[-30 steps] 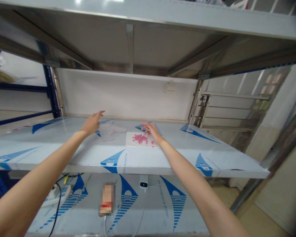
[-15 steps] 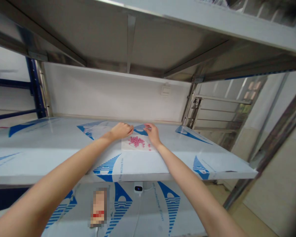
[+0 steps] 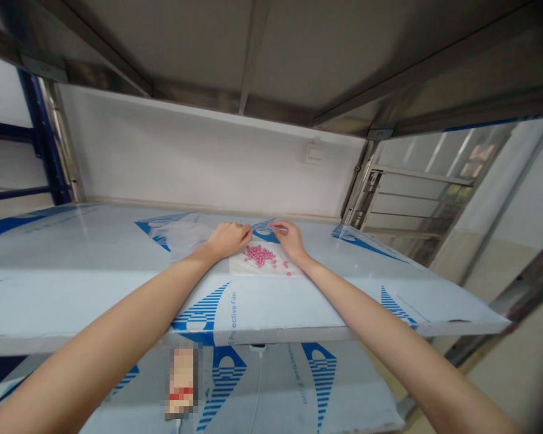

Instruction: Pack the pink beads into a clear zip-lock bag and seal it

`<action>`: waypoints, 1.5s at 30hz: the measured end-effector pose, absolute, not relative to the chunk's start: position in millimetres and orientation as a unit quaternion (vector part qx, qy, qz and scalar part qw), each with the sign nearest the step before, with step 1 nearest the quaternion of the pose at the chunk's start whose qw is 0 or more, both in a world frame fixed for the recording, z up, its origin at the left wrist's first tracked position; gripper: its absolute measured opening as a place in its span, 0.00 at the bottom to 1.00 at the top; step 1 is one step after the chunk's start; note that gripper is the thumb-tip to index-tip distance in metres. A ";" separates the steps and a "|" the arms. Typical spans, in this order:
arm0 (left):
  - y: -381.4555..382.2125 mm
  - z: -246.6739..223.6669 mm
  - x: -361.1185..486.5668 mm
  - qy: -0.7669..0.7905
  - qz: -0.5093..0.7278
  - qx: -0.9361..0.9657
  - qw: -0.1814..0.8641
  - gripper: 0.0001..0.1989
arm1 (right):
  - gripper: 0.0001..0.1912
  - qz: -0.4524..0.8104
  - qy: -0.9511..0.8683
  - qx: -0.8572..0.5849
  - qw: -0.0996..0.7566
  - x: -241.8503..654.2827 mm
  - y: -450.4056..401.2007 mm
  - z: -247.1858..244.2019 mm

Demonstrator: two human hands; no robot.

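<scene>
Left hand (image 3: 228, 239) and right hand (image 3: 290, 236) at the far edge of a white sheet (image 3: 248, 269)
Pink beads (image 3: 259, 255) lie clustered on it, just below both curled grips, on a film-covered shelf (image 3: 72, 265); any pinching cannot be told.

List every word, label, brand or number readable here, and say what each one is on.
"ective Film." is printed in blue on the protective film covering the upper shelf's front edge.
"Film" is on the lower shelf's protective film; the letters before it are too faint to read.
The pixelated object is too blurred to read.
</scene>
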State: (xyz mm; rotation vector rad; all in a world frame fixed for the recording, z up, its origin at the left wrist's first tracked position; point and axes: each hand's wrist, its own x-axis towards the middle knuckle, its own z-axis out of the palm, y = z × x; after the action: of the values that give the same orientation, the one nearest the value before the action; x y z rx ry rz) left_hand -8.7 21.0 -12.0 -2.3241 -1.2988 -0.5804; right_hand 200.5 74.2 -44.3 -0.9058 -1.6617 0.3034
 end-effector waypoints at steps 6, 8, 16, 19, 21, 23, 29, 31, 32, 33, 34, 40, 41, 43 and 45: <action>25.7 -11.4 -11.6 -0.472 -0.228 -0.823 0.217 0.21 | 0.09 0.169 -0.711 -0.374 0.570 201.1 73.4 -43.7; 27.0 -11.1 -13.7 -0.474 -0.229 -0.822 0.217 0.21 | 0.10 0.205 -0.704 -0.380 0.564 201.4 71.7 -41.3; 28.4 -8.9 -18.5 -0.491 -0.222 -0.818 0.204 0.21 | 0.15 0.354 -0.686 -0.362 0.523 202.8 61.0 -35.3; 29.9 -8.7 -20.3 -0.489 -0.225 -0.817 0.206 0.21 | 0.14 0.367 -0.690 -0.357 0.512 202.2 62.2 -36.1; 30.9 -8.9 -21.3 -0.489 -0.226 -0.816 0.207 0.21 | 0.15 0.379 -0.691 -0.349 0.507 202.9 63.6 -36.1; 31.6 -9.2 -22.1 -0.490 -0.229 -0.816 0.204 0.21 | 0.16 0.386 -0.692 -0.346 0.503 204.1 64.1 -35.1; 31.4 -8.8 -23.4 -0.495 -0.255 -0.812 0.172 0.20 | 0.17 0.415 -0.679 -0.335 0.504 205.9 60.1 -29.6; 31.0 -8.4 -23.7 -0.496 -0.256 -0.813 0.169 0.20 | 0.18 0.430 -0.674 -0.322 0.508 205.6 58.8 -28.3; 30.8 -8.1 -23.7 -0.497 -0.254 -0.812 0.173 0.20 | 0.18 0.435 -0.671 -0.316 0.511 205.4 58.2 -27.8; 30.6 -7.7 -23.7 -0.499 -0.252 -0.810 0.178 0.20 | 0.18 0.438 -0.669 -0.312 0.514 205.1 57.6 -27.4; 30.3 -7.3 -23.6 -0.501 -0.249 -0.808 0.184 0.20 | 0.19 0.440 -0.666 -0.309 0.517 204.7 57.0 -26.9; 26.8 -3.8 -23.6 -0.513 -0.236 -0.803 0.191 0.22 | 0.19 0.432 -0.663 -0.334 0.511 202.7 51.9 -23.0; 26.2 -3.3 -23.8 -0.512 -0.235 -0.804 0.191 0.22 | 0.19 0.434 -0.664 -0.335 0.508 202.6 51.0 -22.2; 25.5 -2.8 -24.4 -0.512 -0.237 -0.803 0.191 0.22 | 0.18 0.438 -0.666 -0.331 0.505 202.3 49.5 -21.1; 25.6 -3.2 -24.9 -0.511 -0.242 -0.802 0.191 0.22 | 0.18 0.440 -0.667 -0.328 0.504 201.9 48.1 -20.3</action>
State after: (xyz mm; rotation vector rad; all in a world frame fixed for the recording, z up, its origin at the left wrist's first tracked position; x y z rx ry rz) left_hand -24.9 25.6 -3.2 -2.2535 -1.4341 -0.6805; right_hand 201.9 48.1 -20.3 -0.7926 -1.6096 1.0625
